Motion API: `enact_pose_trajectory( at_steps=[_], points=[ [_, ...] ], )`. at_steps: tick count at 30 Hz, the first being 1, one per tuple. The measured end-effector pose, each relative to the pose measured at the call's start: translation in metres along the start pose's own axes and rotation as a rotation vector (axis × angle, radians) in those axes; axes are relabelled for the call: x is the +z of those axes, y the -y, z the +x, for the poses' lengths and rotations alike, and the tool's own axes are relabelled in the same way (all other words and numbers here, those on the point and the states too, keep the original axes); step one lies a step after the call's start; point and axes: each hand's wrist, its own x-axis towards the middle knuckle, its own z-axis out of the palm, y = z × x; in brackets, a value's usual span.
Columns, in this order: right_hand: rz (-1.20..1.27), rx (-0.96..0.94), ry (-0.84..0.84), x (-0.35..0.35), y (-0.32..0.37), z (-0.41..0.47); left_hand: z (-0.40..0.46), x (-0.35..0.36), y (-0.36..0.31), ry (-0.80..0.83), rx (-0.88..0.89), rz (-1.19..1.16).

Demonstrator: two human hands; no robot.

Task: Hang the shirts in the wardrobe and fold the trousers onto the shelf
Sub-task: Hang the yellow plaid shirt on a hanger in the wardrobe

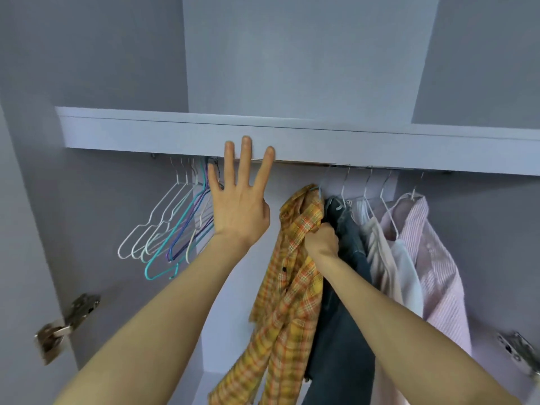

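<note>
My left hand (238,200) is raised with the fingers straight and spread, holding nothing, its fingertips level with the lower edge of the pale fascia board (321,144) that runs across the wardrobe under the shelf (181,114). My right hand (321,239) is curled tight around a bunch of the yellow plaid shirt (292,282), gripping it near the collar, just beside the dark denim garment (344,287) that hangs to its right. Between my two hands the rail has a bare stretch, open room bounded on the left by the cluster of empty hangers (172,229), white, teal and purple, and on the right by the plaid shirt itself. Further right hang a cream garment (380,252) and a pink striped shirt (432,258), close together and touching. The rail is almost wholly hidden behind the fascia, so I cannot tell whether the plaid shirt's hanger hook is over it; it looks close, perhaps just under the board. My right fingers are buried in the cloth. The lower ends of all the garments are cut off by the bottom edge, and metal door hinges (67,323) show blurred at both sides.
</note>
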Motion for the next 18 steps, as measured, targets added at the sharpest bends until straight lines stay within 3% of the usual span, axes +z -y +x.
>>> enact_pose_trajectory(
  at_steps=[4, 12, 14, 18],
  points=[
    [-0.02, 0.084, 0.004, 0.004, -0.014, 0.003, 0.0, 0.0, -0.001, 0.01, -0.019, 0.003],
    [-0.154, 0.038, 0.135, -0.024, -0.01, -0.016, -0.005, -0.025, 0.002, 0.128, 0.007, -0.041],
    [-0.277, -0.068, 0.107, -0.024, -0.007, -0.037, -0.016, -0.031, 0.004, 0.171, -0.004, -0.07],
    [-0.428, -0.468, 0.012, -0.022, -0.012, -0.092, -0.06, -0.041, 0.011, 0.299, -0.104, -0.124]
  ],
)
